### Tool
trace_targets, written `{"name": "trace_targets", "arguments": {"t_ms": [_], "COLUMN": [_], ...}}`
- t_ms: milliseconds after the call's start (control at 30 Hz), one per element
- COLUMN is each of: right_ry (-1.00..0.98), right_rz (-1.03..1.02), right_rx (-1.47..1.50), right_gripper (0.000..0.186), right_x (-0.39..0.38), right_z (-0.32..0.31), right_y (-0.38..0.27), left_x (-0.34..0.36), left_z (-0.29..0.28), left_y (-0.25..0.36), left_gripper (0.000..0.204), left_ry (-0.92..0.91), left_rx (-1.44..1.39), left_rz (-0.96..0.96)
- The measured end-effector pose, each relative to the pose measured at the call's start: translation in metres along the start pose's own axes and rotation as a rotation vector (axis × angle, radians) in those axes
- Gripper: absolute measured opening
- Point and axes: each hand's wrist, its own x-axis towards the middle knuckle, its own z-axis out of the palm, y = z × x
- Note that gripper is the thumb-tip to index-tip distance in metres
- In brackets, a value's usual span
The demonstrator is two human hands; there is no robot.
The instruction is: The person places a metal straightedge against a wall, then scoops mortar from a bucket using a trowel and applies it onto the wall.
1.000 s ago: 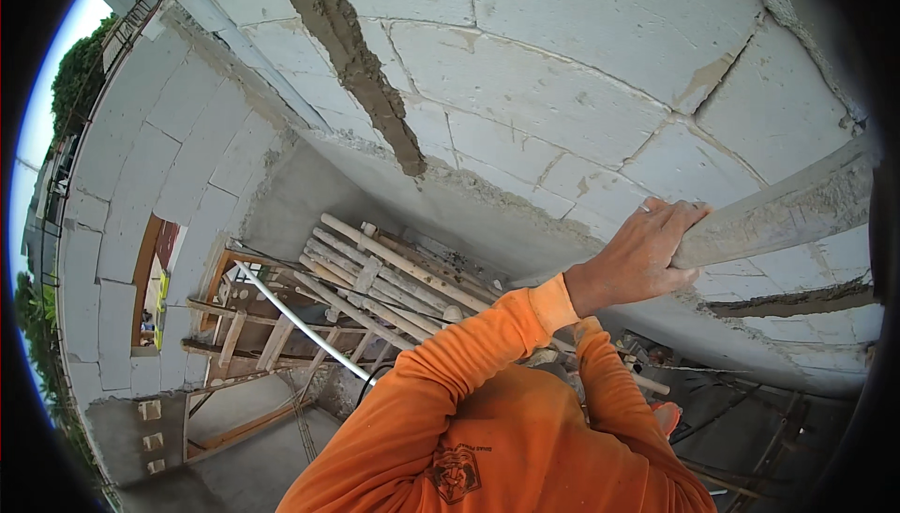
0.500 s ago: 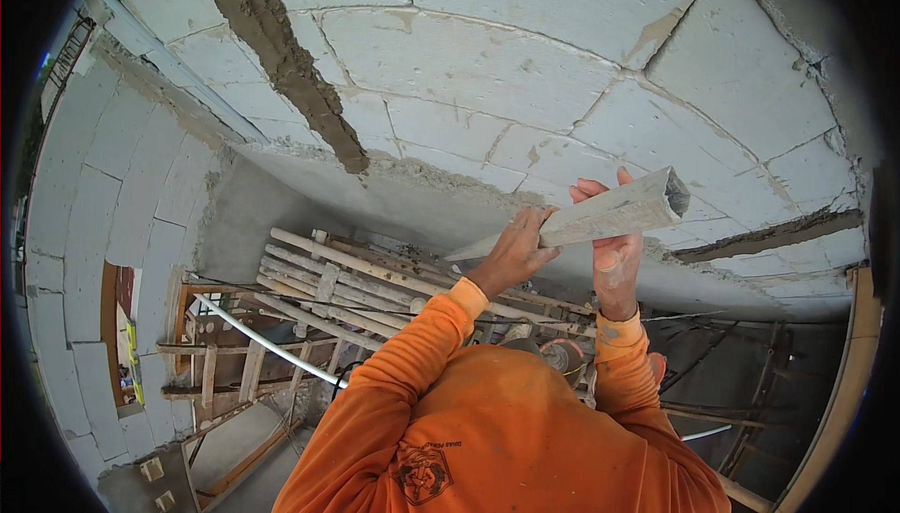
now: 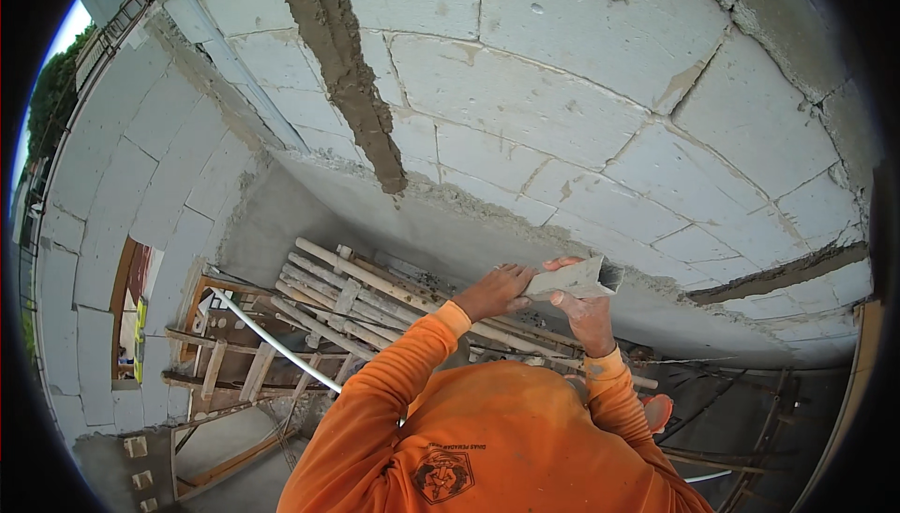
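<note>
1. Pale block wall (image 3: 525, 82) fills my head view from 10 o'clock round to 3, bent by the lens, its joints and patches of old mortar showing. Below it runs a smooth grey rendered band (image 3: 431, 241) with a rough upper lip.
2. Toward 11 o'clock, a thick brown mortar strip (image 3: 342, 68) runs down the blocks and ends near that lip. Near 3 o'clock, a second, darker strip (image 3: 783, 274) crosses the blocks; I cannot tell from here whether it is filled flush or sits in a groove.
3. At 4 o'clock, in front of my chest, is the hollow grey bar (image 3: 567, 281), smeared with dried mortar, its open end facing right. It looks apart from the wall; its far end is hidden behind my hand.
4. My left hand (image 3: 494, 293), toward 5 o'clock, is closed over the bar's nearer-left part, knuckles up. My right hand (image 3: 589, 321), at 4 o'clock, grips near the open end, fingers over the far side and thumb on the near side.
5. As for progress, I judge the lower band rendered and the 11 o'clock strip laid. Between the two strips the block faces show without render, so that stretch looks undone. How finished the 3 o'clock strip is, I cannot say.
6. Around 8 o'clock lie stacked poles (image 3: 323, 258), with a white pipe (image 3: 277, 340) slanting beside them; farther out is a window opening (image 3: 127, 312).
</note>
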Motion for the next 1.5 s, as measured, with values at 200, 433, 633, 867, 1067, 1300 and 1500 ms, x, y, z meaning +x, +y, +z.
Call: {"name": "trace_targets", "arguments": {"t_ms": [200,433,633,867,1067,1300,1500], "right_ry": [-0.019,0.054,0.088,0.161,0.038,-0.199,-0.229], "right_rz": [0.032,0.048,0.055,-0.03,0.013,-0.048,0.045], "right_rx": [0.007,0.087,-0.257,-0.242,-0.224,-0.141,-0.149], "right_gripper": [0.053,0.044,0.051,0.082,0.074,0.061,0.051], "right_x": [0.006,0.007,0.002,-0.005,-0.015,-0.02,-0.023], "right_z": [0.01,0.007,-0.006,-0.016,-0.041,-0.059,-0.058], "right_y": [-0.003,0.001,-0.007,-0.011,-0.016,-0.013,-0.014], "left_x": [-0.008,-0.012,0.001,0.015,0.041,0.041,0.024], "left_z": [-0.001,0.005,0.005,-0.005,0.014,0.011,0.026], "left_y": [0.007,0.018,0.006,-0.012,-0.014,-0.034,-0.036], "left_gripper": [0.053,0.033,0.016,0.022,0.034,0.054,0.047], "left_ry": [0.119,0.178,0.189,0.0,-0.195,-0.521,-0.346], "left_rx": [0.244,0.392,0.379,0.429,-0.43,0.094,0.292], "left_rz": [-0.04,-0.179,0.102,0.215,0.119,-0.051,0.083]}}
